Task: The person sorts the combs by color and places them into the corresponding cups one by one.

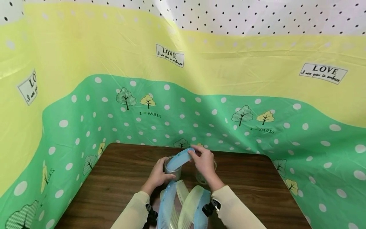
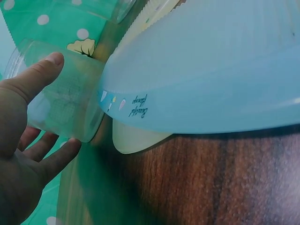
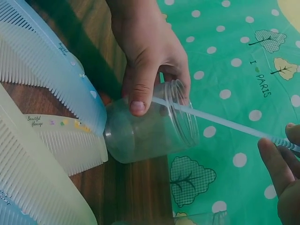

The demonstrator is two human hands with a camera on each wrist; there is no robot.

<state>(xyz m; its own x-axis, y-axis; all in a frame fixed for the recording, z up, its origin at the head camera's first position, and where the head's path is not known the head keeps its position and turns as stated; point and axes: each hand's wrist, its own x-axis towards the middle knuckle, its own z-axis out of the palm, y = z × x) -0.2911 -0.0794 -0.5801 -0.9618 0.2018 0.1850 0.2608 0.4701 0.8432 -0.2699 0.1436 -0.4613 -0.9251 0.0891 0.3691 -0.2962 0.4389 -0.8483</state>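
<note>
A clear plastic jar [image 1: 177, 175] stands upright near the table's far side, with the left hand [image 1: 157, 173] curled round its left side. In the right wrist view the thumb presses the jar wall [image 3: 140, 138] close to the threaded rim. The right hand [image 1: 204, 161] pinches one end of a light blue comb [image 1: 178, 160] between thumb and fingers. That comb slants down to the left, its lower end inside the jar mouth. Just in front of the jar lie other combs, a blue one [image 1: 167, 202] and a pale yellow one [image 1: 190, 205] among them.
A second clear jar [image 1: 201, 178] stands right of the first, partly hidden behind the right wrist. The dark wooden table [image 1: 246, 187] ends at a green and yellow printed curtain [image 1: 200, 121] on the far side and left. Small black cameras [image 1: 211, 207] sit at the wrists.
</note>
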